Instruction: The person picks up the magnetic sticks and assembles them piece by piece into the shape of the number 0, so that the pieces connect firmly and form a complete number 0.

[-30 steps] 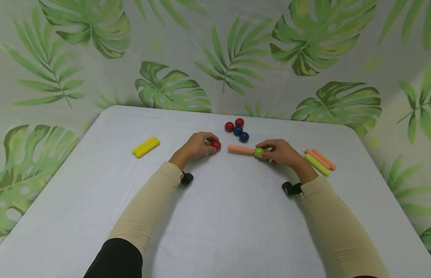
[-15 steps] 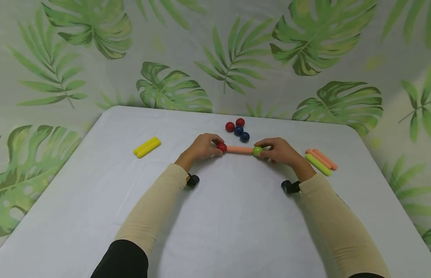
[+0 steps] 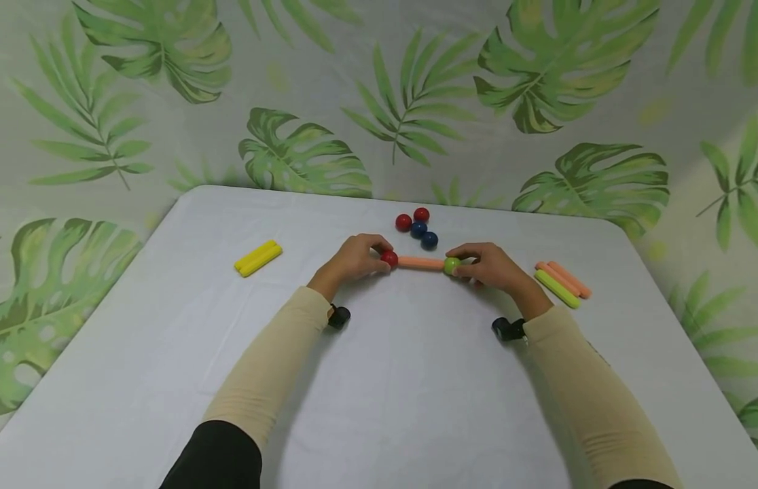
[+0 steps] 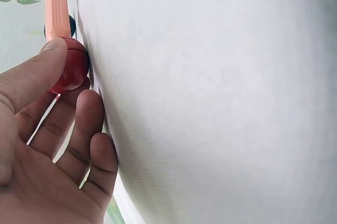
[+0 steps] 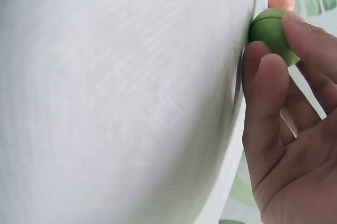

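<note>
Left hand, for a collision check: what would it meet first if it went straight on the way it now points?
Probably the peach stick ahead: the left hand pinches a red ball that seems to touch the stick's end. Beyond that lies the green ball.

No text, label, brand, number or sign is readable.

Mirrored Pinch

The left forearm (image 3: 265,360) and right forearm (image 3: 589,387) reach forward, slanting inward. The left hand (image 3: 356,258) pinches between thumb (image 4: 38,71) and fingers (image 4: 59,118), its little finger (image 4: 102,153) slightly bent (the palm (image 4: 42,184) shows in the wrist view). The right hand (image 3: 490,265) faces it, pinching likewise, its thumb (image 5: 316,44) nearly straight.
</note>
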Demonstrator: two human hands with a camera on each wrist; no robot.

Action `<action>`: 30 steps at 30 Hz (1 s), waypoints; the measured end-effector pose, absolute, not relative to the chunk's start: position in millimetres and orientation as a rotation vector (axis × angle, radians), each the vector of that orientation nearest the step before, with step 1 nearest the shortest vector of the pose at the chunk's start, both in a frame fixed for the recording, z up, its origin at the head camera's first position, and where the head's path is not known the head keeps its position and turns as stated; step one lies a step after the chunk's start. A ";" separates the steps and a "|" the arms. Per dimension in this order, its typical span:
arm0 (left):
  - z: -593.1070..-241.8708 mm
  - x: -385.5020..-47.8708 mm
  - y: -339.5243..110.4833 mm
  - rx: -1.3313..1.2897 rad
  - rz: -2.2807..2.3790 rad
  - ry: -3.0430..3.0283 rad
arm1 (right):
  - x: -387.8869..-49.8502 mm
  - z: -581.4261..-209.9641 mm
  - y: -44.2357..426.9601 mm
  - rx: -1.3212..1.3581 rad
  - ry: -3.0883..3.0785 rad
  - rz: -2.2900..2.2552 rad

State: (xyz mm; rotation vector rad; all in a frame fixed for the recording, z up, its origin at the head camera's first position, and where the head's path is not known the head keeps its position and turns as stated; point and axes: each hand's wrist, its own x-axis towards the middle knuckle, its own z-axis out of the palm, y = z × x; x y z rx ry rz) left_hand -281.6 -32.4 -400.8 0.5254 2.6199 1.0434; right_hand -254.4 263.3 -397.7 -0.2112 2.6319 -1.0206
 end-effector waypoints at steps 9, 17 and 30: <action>-402.4 -281.8 -39.4 0.496 1.058 2.597 | -252.1 -401.9 254.4 -0.217 2.624 -1.031; -401.5 -279.2 -47.8 0.482 1.047 2.599 | -251.9 -400.6 245.1 -0.231 2.617 -1.034; -397.5 -279.4 -55.6 0.503 0.995 2.622 | -253.0 -399.3 243.8 -0.238 2.615 -1.049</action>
